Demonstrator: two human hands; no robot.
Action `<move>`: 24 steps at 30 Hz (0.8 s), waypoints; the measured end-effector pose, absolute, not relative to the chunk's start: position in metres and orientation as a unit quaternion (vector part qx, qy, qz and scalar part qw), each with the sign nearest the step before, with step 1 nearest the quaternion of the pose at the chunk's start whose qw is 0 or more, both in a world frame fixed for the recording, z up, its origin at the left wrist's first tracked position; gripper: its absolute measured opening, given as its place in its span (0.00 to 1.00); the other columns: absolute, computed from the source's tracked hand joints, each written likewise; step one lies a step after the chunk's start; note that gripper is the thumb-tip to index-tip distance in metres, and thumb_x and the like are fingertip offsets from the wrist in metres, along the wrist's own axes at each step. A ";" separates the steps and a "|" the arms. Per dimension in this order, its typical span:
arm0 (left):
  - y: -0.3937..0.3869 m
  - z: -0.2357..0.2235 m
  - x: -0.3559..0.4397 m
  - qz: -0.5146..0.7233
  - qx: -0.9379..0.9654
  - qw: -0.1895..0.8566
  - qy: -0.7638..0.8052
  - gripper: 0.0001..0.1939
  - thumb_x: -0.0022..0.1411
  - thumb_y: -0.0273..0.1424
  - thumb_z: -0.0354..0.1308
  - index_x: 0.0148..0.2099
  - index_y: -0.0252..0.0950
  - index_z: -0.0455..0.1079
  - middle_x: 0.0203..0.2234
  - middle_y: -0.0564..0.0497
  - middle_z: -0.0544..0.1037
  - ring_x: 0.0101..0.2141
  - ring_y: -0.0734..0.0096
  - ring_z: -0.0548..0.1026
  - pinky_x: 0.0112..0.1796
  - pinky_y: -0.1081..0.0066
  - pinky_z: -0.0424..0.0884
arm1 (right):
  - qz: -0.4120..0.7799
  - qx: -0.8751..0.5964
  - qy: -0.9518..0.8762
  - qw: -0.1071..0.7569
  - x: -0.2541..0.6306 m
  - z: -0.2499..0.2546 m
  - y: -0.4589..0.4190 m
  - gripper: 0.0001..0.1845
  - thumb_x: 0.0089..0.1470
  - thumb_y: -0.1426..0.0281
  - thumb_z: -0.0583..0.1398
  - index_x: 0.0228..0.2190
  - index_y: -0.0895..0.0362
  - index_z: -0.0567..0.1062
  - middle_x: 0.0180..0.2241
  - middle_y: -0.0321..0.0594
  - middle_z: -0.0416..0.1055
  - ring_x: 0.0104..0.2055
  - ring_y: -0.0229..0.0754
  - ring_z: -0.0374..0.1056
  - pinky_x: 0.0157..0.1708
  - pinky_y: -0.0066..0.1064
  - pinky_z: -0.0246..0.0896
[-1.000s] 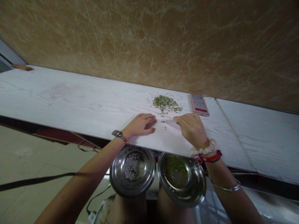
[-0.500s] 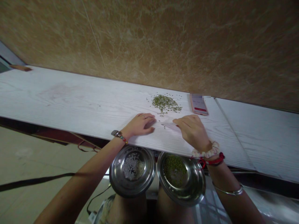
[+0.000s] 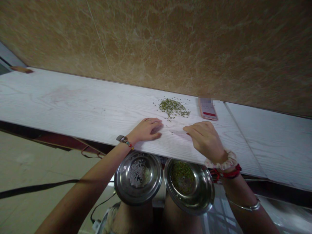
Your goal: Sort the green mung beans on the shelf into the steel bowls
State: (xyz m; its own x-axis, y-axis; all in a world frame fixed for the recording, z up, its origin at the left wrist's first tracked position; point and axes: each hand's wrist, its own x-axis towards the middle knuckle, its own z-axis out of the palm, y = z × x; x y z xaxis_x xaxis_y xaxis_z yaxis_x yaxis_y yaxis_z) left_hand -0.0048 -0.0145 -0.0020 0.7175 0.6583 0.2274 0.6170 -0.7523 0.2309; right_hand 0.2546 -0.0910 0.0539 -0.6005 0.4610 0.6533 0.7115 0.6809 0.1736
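Note:
My left hand [image 3: 148,129] rests open on the white board, its fingers pointing toward a few stray beans. In a pinch, my right hand [image 3: 203,136] holds a thin, pale, see-through sheet [image 3: 179,132] low over the board; whether it is paper or plastic I cannot tell. Beyond both hands lies a spread of small green beans [image 3: 172,106], apparently mung beans, with some pale grains among them. Closer to me, a metal bowl [image 3: 119,191] holds white grains like rice. Beside it on the right, a second metal bowl [image 3: 207,195] contains green beans.
A phone [image 3: 208,110] with a pink case lies right of the beans, near the brown marbled wall [image 3: 146,42]. Both bowls stand close to the white board's [image 3: 109,104] front edge, above my knees. A dark strap [image 3: 39,189] crosses at lower left.
My right hand has drawn back a little to the right and toward me, along with the pale sheet. My left hand and both bowls have stayed in place.

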 end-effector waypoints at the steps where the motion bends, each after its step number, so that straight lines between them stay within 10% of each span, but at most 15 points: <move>1: -0.014 -0.002 -0.005 0.148 0.924 0.071 0.345 0.20 0.65 0.42 0.55 0.55 0.37 0.67 0.58 0.43 0.71 0.57 0.58 0.68 0.56 0.56 0.63 | -0.215 -0.338 -0.868 0.293 0.255 0.055 -0.093 0.15 0.55 0.83 0.55 0.39 0.56 0.75 0.31 0.38 0.76 0.35 0.40 0.66 0.39 0.36 0.55; 24: -0.016 0.001 -0.004 0.141 0.923 0.076 0.350 0.20 0.64 0.41 0.55 0.55 0.38 0.67 0.58 0.44 0.71 0.57 0.58 0.68 0.57 0.56 0.63 | -0.234 -0.360 -0.857 0.284 0.254 0.055 -0.088 0.15 0.55 0.82 0.54 0.40 0.56 0.74 0.31 0.38 0.77 0.36 0.41 0.67 0.38 0.37 0.54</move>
State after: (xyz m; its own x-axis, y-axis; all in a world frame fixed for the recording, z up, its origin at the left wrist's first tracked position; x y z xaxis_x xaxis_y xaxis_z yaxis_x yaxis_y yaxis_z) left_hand -0.0039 -0.0159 0.0007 0.7149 0.6675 0.2081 0.6247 -0.7435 0.2386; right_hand 0.2536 -0.0884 0.0548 -0.5798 0.4852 0.6545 0.7502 0.6314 0.1965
